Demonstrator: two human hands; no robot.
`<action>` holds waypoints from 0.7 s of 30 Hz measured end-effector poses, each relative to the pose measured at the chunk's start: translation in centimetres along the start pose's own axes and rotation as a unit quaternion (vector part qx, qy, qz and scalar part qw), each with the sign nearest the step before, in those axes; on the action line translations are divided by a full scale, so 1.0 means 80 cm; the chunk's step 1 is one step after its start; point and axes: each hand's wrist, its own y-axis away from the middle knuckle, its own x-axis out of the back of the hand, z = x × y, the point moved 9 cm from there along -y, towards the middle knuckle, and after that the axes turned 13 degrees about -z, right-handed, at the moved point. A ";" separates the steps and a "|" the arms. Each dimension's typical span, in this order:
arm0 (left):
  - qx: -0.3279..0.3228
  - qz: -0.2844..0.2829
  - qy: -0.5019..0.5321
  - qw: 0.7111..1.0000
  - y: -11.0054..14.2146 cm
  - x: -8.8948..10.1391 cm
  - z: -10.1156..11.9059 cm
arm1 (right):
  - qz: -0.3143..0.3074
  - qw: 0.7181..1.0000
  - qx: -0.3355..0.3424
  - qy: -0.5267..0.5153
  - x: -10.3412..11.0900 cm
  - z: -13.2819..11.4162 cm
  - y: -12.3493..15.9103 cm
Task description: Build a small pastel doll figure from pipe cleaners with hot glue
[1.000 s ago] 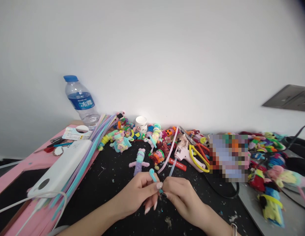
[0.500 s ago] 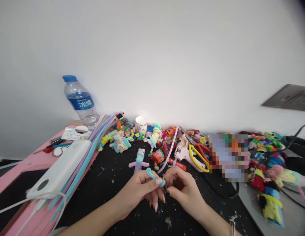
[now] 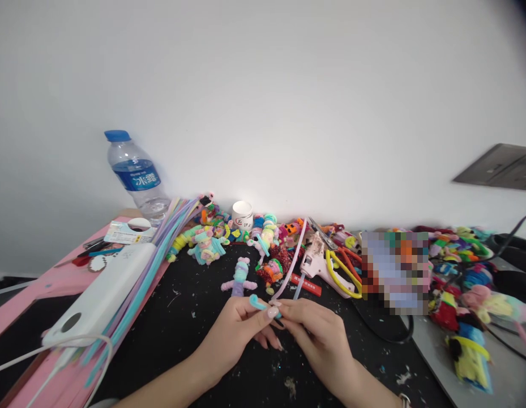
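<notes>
A short light blue pipe cleaner (image 3: 257, 302) with a curled tip is pinched between the thumb and fingers of my left hand (image 3: 235, 328). My right hand (image 3: 317, 328) comes in from the other side, its fingertips closed on the lower end of the same piece. The fingers hide most of that end. Just beyond my left hand lies a small pipe cleaner doll (image 3: 241, 277) in lilac and mint with outstretched arms. Behind my right hand rest a pale pink glue gun (image 3: 316, 260) with a glue stick and a lilac pipe cleaner (image 3: 292, 266).
Several pastel pipe cleaners (image 3: 150, 289) lie at left beside a white power strip or box (image 3: 101, 294) with a cable. A water bottle (image 3: 137, 175) leans by the wall. Yellow-handled scissors (image 3: 343, 275) and many fuzzy figures line the back. A paper cup (image 3: 242, 214) stands among them.
My right hand has shifted left and its fingers have closed in against the blue pipe cleaner. The blue piece now tilts lower. The view has shifted slightly.
</notes>
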 end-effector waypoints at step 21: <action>0.018 -0.011 0.010 1.000 0.001 -0.003 -0.002 | 0.006 0.995 -0.092 -0.021 0.006 0.029 0.002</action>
